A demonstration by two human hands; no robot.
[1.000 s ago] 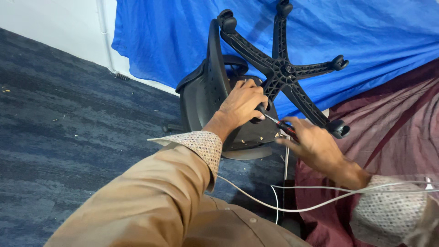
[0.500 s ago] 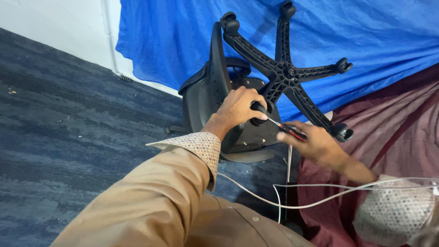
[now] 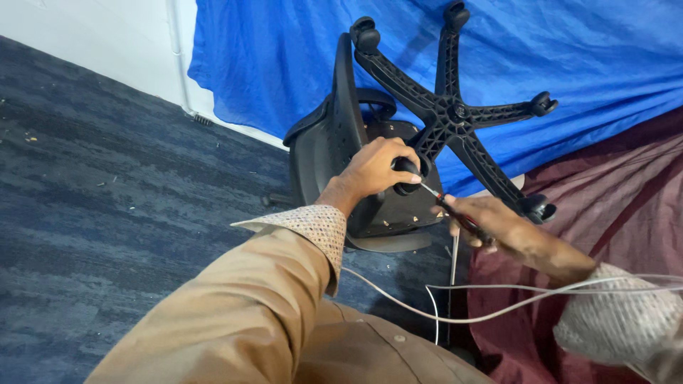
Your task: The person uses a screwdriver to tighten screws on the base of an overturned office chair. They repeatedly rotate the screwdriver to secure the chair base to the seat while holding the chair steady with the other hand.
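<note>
**Screwdriver at the tipped chair**

The right hand [image 3: 491,226] is wrapped around a screwdriver [image 3: 455,213] — tip aimed at the seat underside. The left hand [image 3: 377,169] clasps a black knob [image 3: 407,176] there. The chair [image 3: 370,156] lies sideways on the carpet [image 3: 107,199] — wheeled base [image 3: 455,114] against blue cloth [image 3: 284,57].

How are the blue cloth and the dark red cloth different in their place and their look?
The blue cloth hangs along the top, behind the chair's star base; the dark red cloth lies lower, at the right, under the right hand. The blue cloth is bright and opaque; the dark red cloth looks thinner, slightly sheer. A white cable crosses only the dark red cloth. Both are wrinkled.
</note>
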